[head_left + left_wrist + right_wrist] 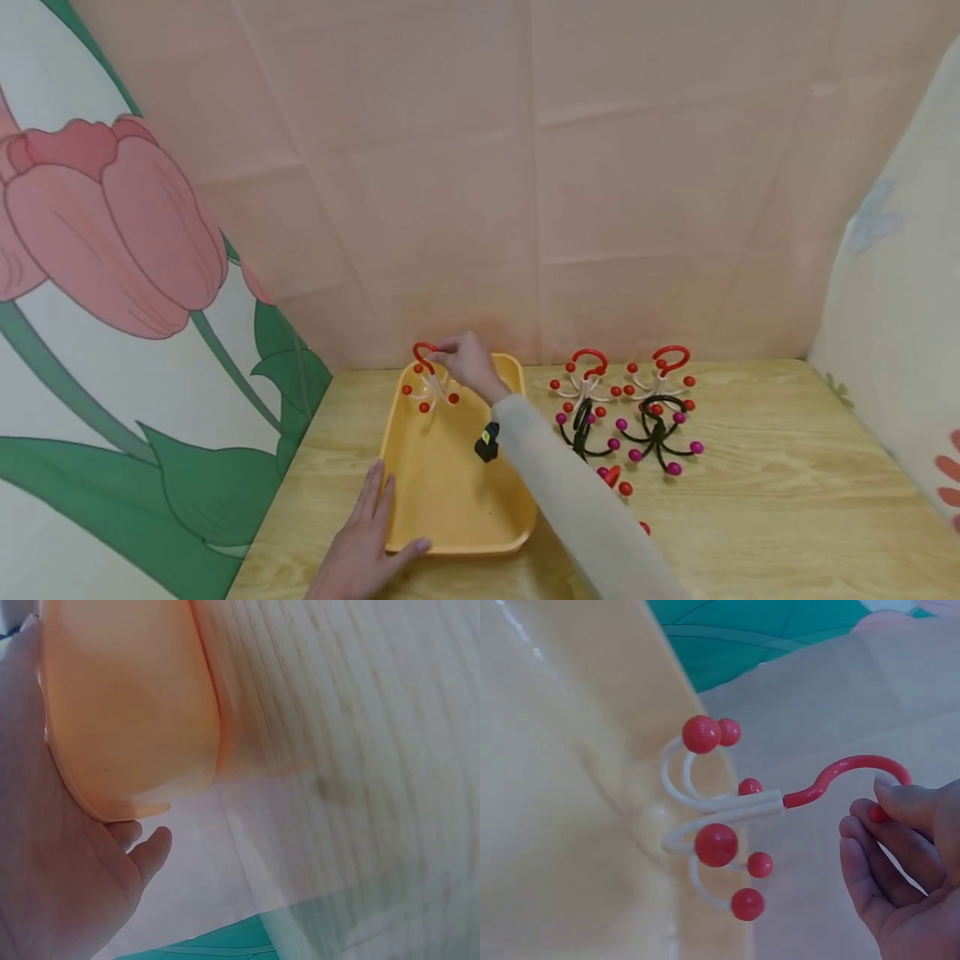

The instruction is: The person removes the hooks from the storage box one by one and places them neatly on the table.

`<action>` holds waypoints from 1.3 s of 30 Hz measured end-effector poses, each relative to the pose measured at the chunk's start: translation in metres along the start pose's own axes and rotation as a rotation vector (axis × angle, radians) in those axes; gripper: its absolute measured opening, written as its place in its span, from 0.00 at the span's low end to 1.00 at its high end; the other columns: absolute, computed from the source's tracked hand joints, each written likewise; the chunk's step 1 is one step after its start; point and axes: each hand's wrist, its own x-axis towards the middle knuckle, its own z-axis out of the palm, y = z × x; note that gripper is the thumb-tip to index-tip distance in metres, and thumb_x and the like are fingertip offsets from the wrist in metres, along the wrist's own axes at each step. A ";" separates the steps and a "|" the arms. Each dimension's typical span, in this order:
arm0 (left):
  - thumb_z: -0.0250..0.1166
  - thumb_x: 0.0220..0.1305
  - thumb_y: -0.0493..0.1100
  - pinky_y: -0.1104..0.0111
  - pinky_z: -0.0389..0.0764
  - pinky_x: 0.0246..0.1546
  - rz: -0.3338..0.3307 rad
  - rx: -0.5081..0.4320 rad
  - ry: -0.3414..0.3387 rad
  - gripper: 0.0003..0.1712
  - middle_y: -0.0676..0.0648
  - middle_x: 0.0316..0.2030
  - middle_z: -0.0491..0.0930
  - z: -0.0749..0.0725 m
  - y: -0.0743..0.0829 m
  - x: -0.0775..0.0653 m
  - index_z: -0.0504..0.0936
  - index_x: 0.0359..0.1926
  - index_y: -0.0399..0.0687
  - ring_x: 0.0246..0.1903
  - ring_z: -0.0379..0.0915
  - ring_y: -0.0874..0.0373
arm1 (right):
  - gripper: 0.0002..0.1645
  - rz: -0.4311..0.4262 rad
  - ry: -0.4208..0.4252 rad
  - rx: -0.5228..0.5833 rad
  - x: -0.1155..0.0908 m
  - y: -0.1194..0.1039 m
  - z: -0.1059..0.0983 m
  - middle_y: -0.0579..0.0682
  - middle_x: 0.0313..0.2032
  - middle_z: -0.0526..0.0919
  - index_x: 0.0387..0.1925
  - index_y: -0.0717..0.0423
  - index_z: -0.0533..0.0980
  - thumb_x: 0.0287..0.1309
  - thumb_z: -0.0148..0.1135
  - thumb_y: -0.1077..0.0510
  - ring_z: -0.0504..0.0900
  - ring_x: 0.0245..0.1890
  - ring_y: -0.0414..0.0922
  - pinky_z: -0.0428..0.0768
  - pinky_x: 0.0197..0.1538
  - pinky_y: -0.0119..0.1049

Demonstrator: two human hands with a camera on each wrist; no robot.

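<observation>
My right hand (472, 367) pinches the red hook of a white multi-arm hanger (750, 805) between thumb and fingers. Red balls tip the hanger's curved arms, which hang over the far left part of a yellow tray (450, 550); whether they touch its bottom I cannot tell. At the tray's near left corner, my left hand (360, 533) rests with its fingers stretched along the left rim and its thumb against the front rim. The left wrist view shows that hand against the tray's edge (214, 690).
Right of the tray stand two red-and-white hangers (587, 385) (661, 383) and two black ones with magenta balls (580, 437) (659, 432). Another red-tipped piece (612, 477) is partly hidden by my right sleeve (570, 500). A pink cloth wall (420, 208) rises behind the wooden table (787, 467).
</observation>
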 end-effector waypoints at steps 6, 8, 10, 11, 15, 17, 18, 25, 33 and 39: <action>0.54 0.57 0.88 0.41 0.67 0.77 0.003 -0.007 0.008 0.71 0.43 0.87 0.33 0.000 0.001 0.000 0.51 0.84 0.43 0.86 0.37 0.42 | 0.09 -0.023 -0.019 0.038 -0.003 -0.023 -0.022 0.53 0.36 0.93 0.44 0.57 0.91 0.68 0.70 0.58 0.72 0.17 0.37 0.69 0.19 0.27; 0.54 0.57 0.88 0.41 0.67 0.77 0.003 -0.011 0.010 0.71 0.43 0.87 0.33 0.000 0.002 -0.001 0.52 0.84 0.43 0.86 0.37 0.42 | 0.09 -0.018 -0.028 0.044 -0.005 -0.030 -0.030 0.53 0.35 0.93 0.45 0.57 0.90 0.68 0.70 0.58 0.69 0.14 0.36 0.68 0.18 0.27; 0.55 0.56 0.88 0.42 0.67 0.77 0.004 -0.008 0.009 0.72 0.43 0.87 0.33 0.001 0.002 -0.001 0.51 0.84 0.44 0.86 0.37 0.42 | 0.10 -0.014 -0.037 0.051 -0.008 -0.036 -0.039 0.54 0.35 0.93 0.46 0.58 0.90 0.68 0.70 0.58 0.67 0.11 0.36 0.66 0.16 0.27; 0.55 0.56 0.89 0.42 0.67 0.77 0.003 -0.007 0.007 0.72 0.43 0.87 0.33 0.001 0.002 -0.001 0.51 0.84 0.44 0.86 0.37 0.42 | 0.10 -0.016 -0.039 0.053 -0.010 -0.038 -0.044 0.54 0.36 0.93 0.46 0.58 0.90 0.68 0.70 0.58 0.68 0.11 0.35 0.67 0.16 0.27; 0.54 0.56 0.89 0.42 0.69 0.76 -0.005 -0.004 -0.003 0.72 0.42 0.86 0.32 0.003 0.002 -0.002 0.50 0.85 0.44 0.86 0.37 0.42 | 0.12 -0.035 -0.045 0.069 -0.018 -0.048 -0.063 0.57 0.40 0.93 0.47 0.59 0.89 0.68 0.70 0.57 0.71 0.14 0.37 0.70 0.18 0.27; 0.54 0.55 0.89 0.41 0.69 0.75 -0.017 -0.009 -0.009 0.73 0.42 0.86 0.32 0.003 0.003 -0.002 0.49 0.85 0.45 0.85 0.38 0.42 | 0.12 -0.061 -0.043 0.068 -0.021 -0.053 -0.073 0.58 0.43 0.93 0.47 0.60 0.89 0.67 0.71 0.57 0.75 0.19 0.36 0.72 0.21 0.27; 0.54 0.55 0.90 0.41 0.69 0.75 -0.027 -0.013 -0.013 0.73 0.42 0.86 0.32 0.003 0.003 -0.002 0.49 0.85 0.45 0.85 0.38 0.42 | 0.13 -0.074 -0.044 0.068 -0.023 -0.054 -0.078 0.59 0.44 0.93 0.47 0.60 0.89 0.67 0.71 0.57 0.74 0.20 0.38 0.73 0.22 0.28; 0.53 0.50 0.93 0.39 0.68 0.75 -0.079 -0.017 -0.040 0.76 0.44 0.87 0.32 0.006 0.005 -0.002 0.48 0.85 0.49 0.85 0.40 0.41 | 0.12 -0.107 -0.049 0.073 -0.039 -0.061 -0.107 0.60 0.47 0.92 0.47 0.59 0.90 0.67 0.71 0.56 0.79 0.30 0.40 0.75 0.27 0.29; 0.54 0.47 0.93 0.38 0.68 0.74 -0.113 -0.035 -0.046 0.77 0.44 0.87 0.33 0.007 0.009 0.000 0.48 0.85 0.50 0.85 0.39 0.41 | 0.15 -0.111 -0.035 0.039 -0.061 -0.071 -0.140 0.57 0.49 0.92 0.52 0.59 0.88 0.68 0.71 0.57 0.91 0.52 0.53 0.90 0.52 0.48; 0.54 0.47 0.93 0.37 0.67 0.74 -0.127 -0.037 -0.061 0.78 0.44 0.87 0.32 0.006 0.010 0.001 0.48 0.85 0.50 0.85 0.39 0.41 | 0.15 -0.110 -0.031 -0.015 -0.083 -0.072 -0.166 0.54 0.50 0.92 0.52 0.53 0.89 0.68 0.71 0.53 0.91 0.51 0.52 0.90 0.49 0.44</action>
